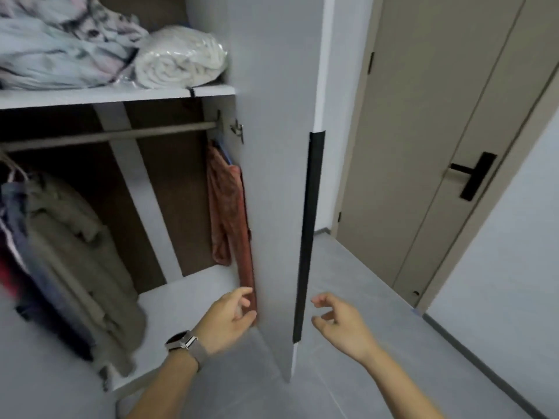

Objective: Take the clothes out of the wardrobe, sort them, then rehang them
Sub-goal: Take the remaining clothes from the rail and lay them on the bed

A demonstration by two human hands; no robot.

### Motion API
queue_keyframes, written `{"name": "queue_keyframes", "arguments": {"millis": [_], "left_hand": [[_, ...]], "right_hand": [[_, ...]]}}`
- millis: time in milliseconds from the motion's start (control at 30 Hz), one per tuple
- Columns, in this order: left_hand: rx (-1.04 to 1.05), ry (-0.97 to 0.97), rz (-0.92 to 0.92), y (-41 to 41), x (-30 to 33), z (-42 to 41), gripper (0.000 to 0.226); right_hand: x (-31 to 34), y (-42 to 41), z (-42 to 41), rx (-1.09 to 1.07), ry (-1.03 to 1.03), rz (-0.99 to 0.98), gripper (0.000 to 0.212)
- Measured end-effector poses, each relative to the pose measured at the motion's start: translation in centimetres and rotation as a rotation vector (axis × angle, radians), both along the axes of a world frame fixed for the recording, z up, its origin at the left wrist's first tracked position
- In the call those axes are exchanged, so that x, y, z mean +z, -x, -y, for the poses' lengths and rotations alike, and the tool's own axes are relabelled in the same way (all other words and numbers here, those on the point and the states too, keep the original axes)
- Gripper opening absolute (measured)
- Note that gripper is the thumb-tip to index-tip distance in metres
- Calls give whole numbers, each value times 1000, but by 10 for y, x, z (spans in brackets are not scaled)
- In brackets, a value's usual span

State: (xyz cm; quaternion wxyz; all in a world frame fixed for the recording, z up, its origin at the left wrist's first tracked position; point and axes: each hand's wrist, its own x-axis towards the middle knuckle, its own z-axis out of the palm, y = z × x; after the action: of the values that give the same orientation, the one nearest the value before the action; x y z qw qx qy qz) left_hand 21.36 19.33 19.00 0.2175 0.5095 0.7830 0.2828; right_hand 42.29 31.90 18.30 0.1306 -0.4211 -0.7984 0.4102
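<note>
Reaching toward the wardrobe door point(272, 176), I have my left hand point(230, 319) at its inner edge, fingers loosely curled beside the lower end of a rust-red cloth point(233, 213) hanging inside the door; whether I touch it I cannot tell. My right hand point(338, 322) hovers relaxed, gripping nothing, just right of the door's black edge strip point(307, 237). An olive garment point(75, 252) and darker clothes point(15, 237) hang from the rail point(121, 134) at left. Folded bedding point(178, 55) sits on the shelf point(90, 96) above.

Matt wardrobe door point(272, 176), metal rail point(121, 135)
</note>
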Motion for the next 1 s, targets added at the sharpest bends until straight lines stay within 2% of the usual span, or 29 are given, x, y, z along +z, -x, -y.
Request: {"name": "queue_keyframes", "arguments": {"millis": [167,367,533,667,767,867,1000], "left_hand": [[163,-41,-17,104,9,24,45],[274,-62,-43,200,26,35,42],[310,-97,-57,262,27,-3,43],[346,-159,-20,303,28,-48,42],[372,-154,-14,332,28,-86,42],[413,-154,8,358,31,-117,42],[482,-226,24,391,35,-137,40]], "right_hand": [[4,139,5,187,-41,-51,29],[7,257,-6,263,-16,-59,31],[9,335,-47,321,-21,-27,31],[16,391,-99,304,-53,-76,35],[22,433,-152,288,-193,-97,39],[38,476,-210,177,-396,-129,44],[53,519,-269,34,-557,-29,49]]}}
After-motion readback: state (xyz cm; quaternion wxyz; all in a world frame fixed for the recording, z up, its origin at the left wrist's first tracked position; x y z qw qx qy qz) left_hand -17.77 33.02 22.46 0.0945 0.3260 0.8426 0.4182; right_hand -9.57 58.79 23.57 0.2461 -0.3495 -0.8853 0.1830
